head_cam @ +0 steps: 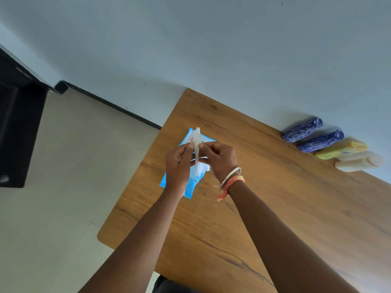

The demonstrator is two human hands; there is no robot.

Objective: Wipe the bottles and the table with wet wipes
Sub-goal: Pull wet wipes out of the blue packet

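Wipe [197, 144] pinched by left hand [177, 163] and right hand [220, 159]; labels on bottles [320, 141] unreadable.

Wooden desk set against a pale wall in an evenly lit room.

The desk [275, 208], brown with dark grain streaks and a rounded near corner, has its far edge against a pale blue-grey wall [211, 39] marked by a few small specks. A black skirting strip [118, 107] runs along the foot of the wall, where it meets a floor [74, 166] of cream tiles with faint joints. At far left, a black boxy unit [19, 123] stands on the floor. The light is soft, the shadows mild.
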